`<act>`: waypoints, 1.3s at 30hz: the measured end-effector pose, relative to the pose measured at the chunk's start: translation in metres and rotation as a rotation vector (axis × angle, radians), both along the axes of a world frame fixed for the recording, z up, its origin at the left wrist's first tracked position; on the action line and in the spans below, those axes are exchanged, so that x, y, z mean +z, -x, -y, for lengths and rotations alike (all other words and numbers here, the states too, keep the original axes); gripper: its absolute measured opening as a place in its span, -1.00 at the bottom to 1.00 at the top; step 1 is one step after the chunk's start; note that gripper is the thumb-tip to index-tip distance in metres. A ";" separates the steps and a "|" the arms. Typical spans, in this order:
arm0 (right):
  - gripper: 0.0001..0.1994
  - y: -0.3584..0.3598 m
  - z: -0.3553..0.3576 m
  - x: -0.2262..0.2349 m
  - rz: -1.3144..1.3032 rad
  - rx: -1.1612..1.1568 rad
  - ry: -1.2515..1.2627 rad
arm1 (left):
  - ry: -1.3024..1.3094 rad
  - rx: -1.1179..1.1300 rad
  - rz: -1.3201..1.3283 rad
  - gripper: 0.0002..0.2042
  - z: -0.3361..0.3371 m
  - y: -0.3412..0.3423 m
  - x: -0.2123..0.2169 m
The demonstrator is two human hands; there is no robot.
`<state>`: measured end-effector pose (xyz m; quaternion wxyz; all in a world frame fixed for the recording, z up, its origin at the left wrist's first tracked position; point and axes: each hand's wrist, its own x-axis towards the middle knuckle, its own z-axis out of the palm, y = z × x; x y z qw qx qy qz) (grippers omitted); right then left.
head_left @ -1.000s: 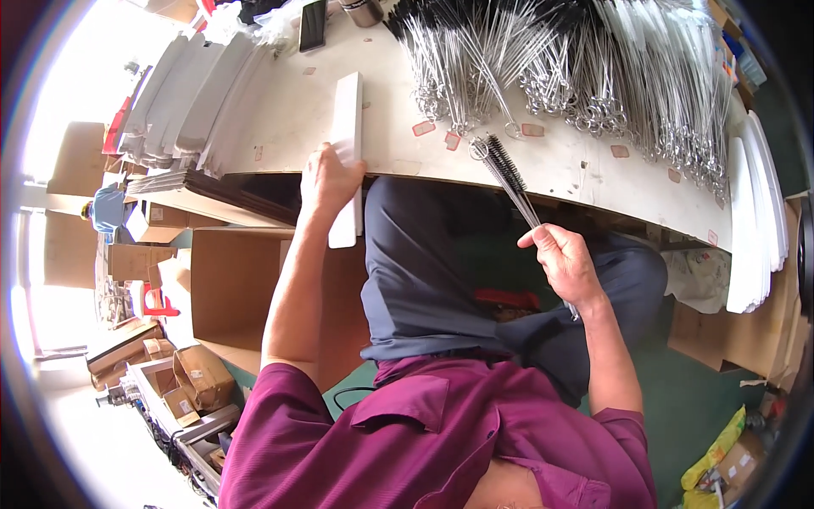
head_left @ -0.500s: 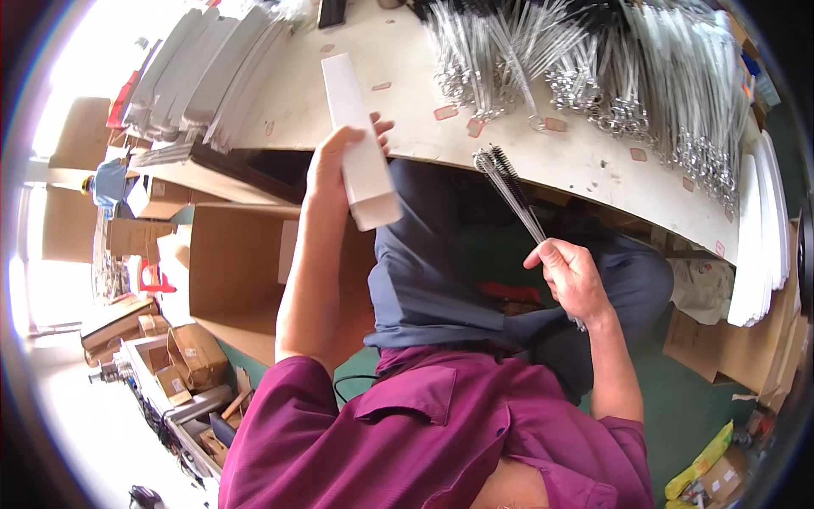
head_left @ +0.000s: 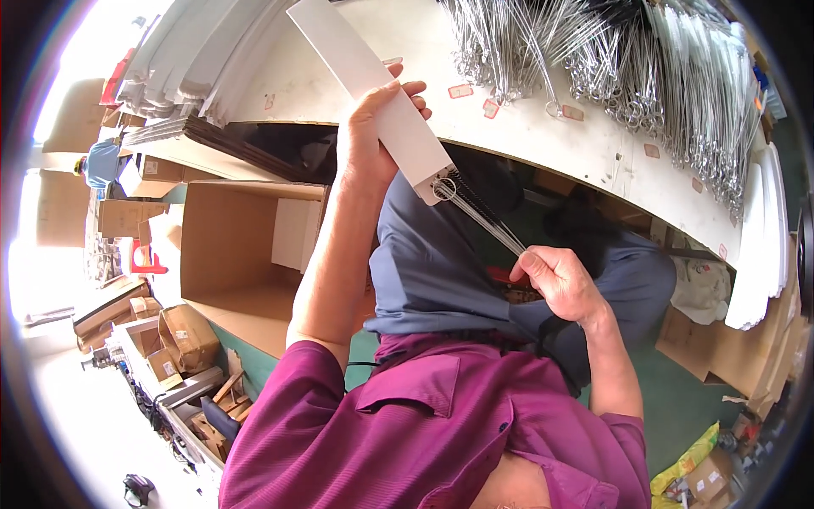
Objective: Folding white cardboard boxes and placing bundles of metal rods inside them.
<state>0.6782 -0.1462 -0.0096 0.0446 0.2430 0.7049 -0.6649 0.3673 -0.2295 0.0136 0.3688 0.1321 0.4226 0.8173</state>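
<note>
A long, narrow white cardboard box point(head_left: 412, 142) slants across my left hand point(head_left: 366, 131), which is closed round its middle. The lower end of the box points toward my right hand point(head_left: 561, 282). Pinched in that hand is a bundle of thin wire brushes point(head_left: 487, 222) with twisted metal stems, dark bristles and small wire loops. Loops and bristle tips meet the box's lower end. Whether any tips are inside it, I cannot tell. Both hands are above my lap, in front of the table edge.
Piles of similar wire brushes point(head_left: 699, 127) lie along the far right of the pale table point(head_left: 593, 153). Flat white cartons point(head_left: 203, 59) are stacked at its left. Below stands an open brown cardboard box point(head_left: 222, 246). More white cartons point(head_left: 759, 246) hang beside the table's right end.
The white box has tilted, its lower end swinging right toward the brushes. The bundle's tips have moved left and down to meet that end. My right hand has barely shifted.
</note>
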 end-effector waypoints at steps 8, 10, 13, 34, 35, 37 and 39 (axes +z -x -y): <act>-0.50 0.002 0.001 -0.009 -0.102 -0.050 -0.116 | -0.025 0.065 0.075 -0.55 -0.007 -0.026 0.001; -0.51 0.004 -0.003 -0.003 -0.062 -0.033 -0.112 | -0.004 0.064 0.076 -0.56 -0.008 -0.038 -0.001; -0.53 0.010 -0.008 0.001 0.003 -0.028 -0.109 | 0.056 0.047 0.136 -0.59 -0.011 -0.066 -0.012; -0.41 0.015 -0.041 0.033 0.229 0.104 -0.381 | 0.406 -0.524 -1.925 -0.37 0.011 -0.115 0.022; -0.40 0.016 -0.038 0.033 0.206 0.111 -0.350 | 0.413 -0.616 -1.926 -0.36 0.005 -0.112 0.009; -0.39 0.020 -0.034 0.030 0.222 0.123 -0.339 | 0.432 -0.722 -1.883 -0.47 0.005 -0.112 0.000; -0.42 0.022 -0.034 0.028 0.144 0.109 -0.412 | 0.513 -0.803 -1.818 -0.58 0.007 -0.113 -0.003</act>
